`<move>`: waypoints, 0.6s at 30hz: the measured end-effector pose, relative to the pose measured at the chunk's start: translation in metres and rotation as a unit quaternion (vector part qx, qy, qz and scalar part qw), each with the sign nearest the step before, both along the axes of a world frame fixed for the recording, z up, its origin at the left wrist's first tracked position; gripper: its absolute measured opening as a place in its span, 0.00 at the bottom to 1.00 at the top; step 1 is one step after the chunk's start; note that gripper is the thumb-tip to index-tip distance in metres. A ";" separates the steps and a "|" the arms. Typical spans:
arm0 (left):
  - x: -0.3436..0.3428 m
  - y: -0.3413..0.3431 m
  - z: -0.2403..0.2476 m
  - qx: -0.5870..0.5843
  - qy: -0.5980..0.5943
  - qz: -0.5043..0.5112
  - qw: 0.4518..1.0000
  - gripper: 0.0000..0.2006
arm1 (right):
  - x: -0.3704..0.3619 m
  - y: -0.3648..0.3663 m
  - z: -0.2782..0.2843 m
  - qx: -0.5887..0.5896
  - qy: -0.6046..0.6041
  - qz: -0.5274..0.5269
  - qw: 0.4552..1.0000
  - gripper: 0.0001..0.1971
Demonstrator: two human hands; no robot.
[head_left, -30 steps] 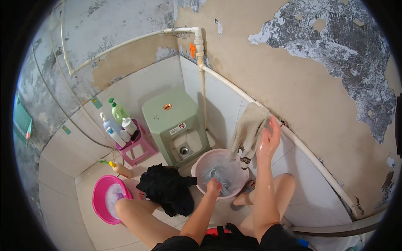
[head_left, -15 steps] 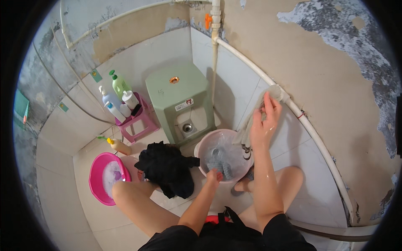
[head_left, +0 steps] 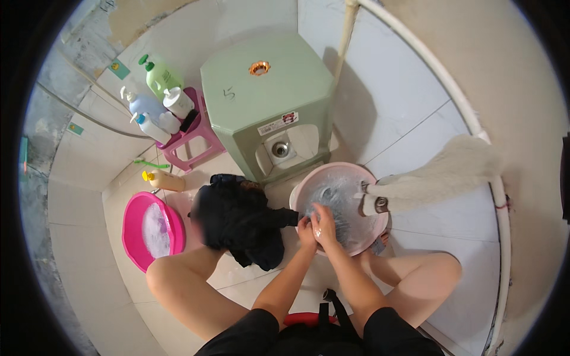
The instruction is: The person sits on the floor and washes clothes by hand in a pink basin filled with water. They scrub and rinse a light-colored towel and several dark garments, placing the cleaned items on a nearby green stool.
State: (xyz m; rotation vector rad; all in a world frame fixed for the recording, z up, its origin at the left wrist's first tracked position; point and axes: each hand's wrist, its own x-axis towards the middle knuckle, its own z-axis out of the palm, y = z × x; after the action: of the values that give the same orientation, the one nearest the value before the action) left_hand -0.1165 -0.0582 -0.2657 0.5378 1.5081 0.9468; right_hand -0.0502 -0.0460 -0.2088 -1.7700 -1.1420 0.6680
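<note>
A pale pink basin [head_left: 380, 225] holds cloudy, sudsy water and a grey striped cloth [head_left: 338, 215]. At the basin's near left edge, my left hand [head_left: 306, 232] is closed on the cloth's edge. My right hand [head_left: 323, 226] sits right against it, fingers bent at the same cloth; what lies under the fingers is partly hidden. A beige cloth [head_left: 439, 178] is draped from the wall pipe, its lower end with dark round fittings hanging over the basin's right side.
Black clothing [head_left: 237, 222] lies heaped left of the basin. Further left are a bright pink tub [head_left: 135, 240] of suds and a yellow-capped bottle [head_left: 166, 180]. A green stool [head_left: 261, 89] stands behind, beside a small pink stool [head_left: 196, 145] bearing several pump bottles.
My right hand has let go of the beige cloth at the pipe and come down to the basin beside my left hand. The view has shifted lower and closer.
</note>
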 end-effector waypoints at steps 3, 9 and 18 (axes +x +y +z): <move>0.003 0.007 0.001 -0.016 0.078 -0.084 0.993 0.14 | 0.030 -0.025 -0.052 -0.161 -0.094 0.071 0.980 0.13; -0.003 0.032 -0.014 -0.048 0.099 -0.100 0.989 0.17 | 0.052 -0.022 -0.078 -0.358 -0.123 -0.062 0.924 0.17; 0.024 0.065 -0.019 -0.276 -0.260 -0.187 0.906 0.31 | 0.026 0.015 -0.081 -0.265 0.022 -0.139 0.954 0.17</move>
State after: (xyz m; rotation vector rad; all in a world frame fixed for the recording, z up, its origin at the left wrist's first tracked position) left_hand -0.0924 0.0071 -0.2850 0.1266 1.0585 0.2924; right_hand -0.0243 -0.0312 -0.2901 -2.2972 -0.6931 0.8904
